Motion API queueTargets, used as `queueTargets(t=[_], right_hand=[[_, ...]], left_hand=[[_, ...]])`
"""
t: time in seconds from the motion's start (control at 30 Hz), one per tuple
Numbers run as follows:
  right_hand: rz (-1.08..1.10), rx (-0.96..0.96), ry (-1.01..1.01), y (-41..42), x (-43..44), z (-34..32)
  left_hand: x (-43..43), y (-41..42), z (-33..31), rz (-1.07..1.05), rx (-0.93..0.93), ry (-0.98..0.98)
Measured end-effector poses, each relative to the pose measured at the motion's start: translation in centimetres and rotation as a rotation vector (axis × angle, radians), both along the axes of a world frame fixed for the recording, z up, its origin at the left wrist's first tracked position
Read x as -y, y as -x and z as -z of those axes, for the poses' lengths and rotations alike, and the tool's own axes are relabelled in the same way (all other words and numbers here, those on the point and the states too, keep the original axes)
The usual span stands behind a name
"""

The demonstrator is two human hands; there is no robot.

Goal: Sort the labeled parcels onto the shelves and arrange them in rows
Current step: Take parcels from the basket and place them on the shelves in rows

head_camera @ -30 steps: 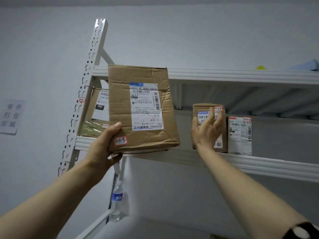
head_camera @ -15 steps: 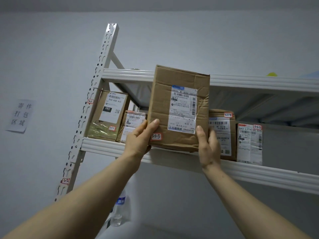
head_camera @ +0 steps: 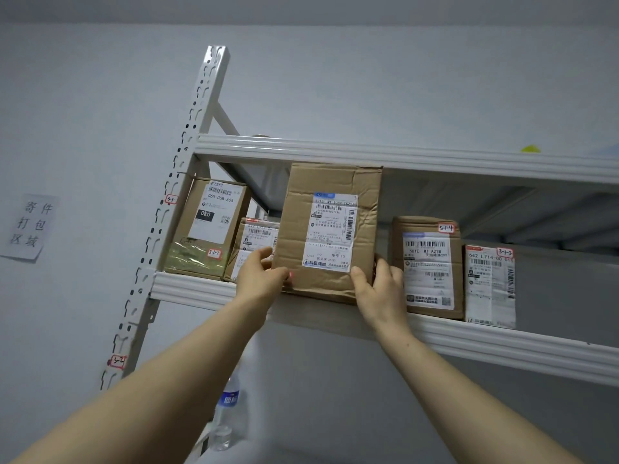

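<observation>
A creased brown cardboard parcel (head_camera: pixel 330 229) with a white shipping label stands upright at the front of the white shelf (head_camera: pixel 502 343), its base on the shelf lip. My left hand (head_camera: pixel 259 276) grips its lower left corner and covers the small red-edged tag there. My right hand (head_camera: pixel 380 289) grips the lower right corner, thumb on the front face. Left of it stand a taller box tagged 3-1-1 (head_camera: pixel 209 229) and a small parcel (head_camera: pixel 256 242). On the right stand a box tagged 3-1-4 (head_camera: pixel 428 262) and a white-labelled parcel tagged 3-1-5 (head_camera: pixel 489 286).
The upper shelf (head_camera: pixel 402 155) sits just above the held parcel's top edge. A slotted white upright (head_camera: pixel 187 182) frames the rack's left end. A clear water bottle (head_camera: pixel 227 413) stands below. A paper sign (head_camera: pixel 31 226) hangs on the left wall.
The parcel moved right from the rack's left end into the gap between the small parcel and the 3-1-4 box. My right hand left the 3-1-4 box and took the parcel's lower right corner.
</observation>
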State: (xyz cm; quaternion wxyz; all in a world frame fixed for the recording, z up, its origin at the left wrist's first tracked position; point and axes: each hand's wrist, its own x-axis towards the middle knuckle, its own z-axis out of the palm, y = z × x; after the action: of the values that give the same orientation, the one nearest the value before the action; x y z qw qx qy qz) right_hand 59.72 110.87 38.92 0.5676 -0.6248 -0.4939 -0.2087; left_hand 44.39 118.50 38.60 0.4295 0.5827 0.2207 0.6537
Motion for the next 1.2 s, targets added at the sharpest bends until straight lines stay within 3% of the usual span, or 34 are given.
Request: queueTargets(t=[0.13,0.3,1.0,1.2], right_hand=[[0.041,0.029,0.033,0.2,-0.3,0.2],[0.111,0.04,0.092,-0.3,-1.1,0.2],[0.198,0.039,0.273,0.0,-1.1,-0.3],[0.302,0.045,-0.074,-2.4,1.6,-0.8]], left_hand=[[-0.8,-0.4,-0.1,-0.263,-0.171,-0.058],[-1.5,-1.4,0.5,-0.392,-0.327,-0.141],[-0.7,-2.5,1.1,-0.404,-0.512,-0.196],[1.7,-3.9,0.3,-0.417,-0.393,-0.331]])
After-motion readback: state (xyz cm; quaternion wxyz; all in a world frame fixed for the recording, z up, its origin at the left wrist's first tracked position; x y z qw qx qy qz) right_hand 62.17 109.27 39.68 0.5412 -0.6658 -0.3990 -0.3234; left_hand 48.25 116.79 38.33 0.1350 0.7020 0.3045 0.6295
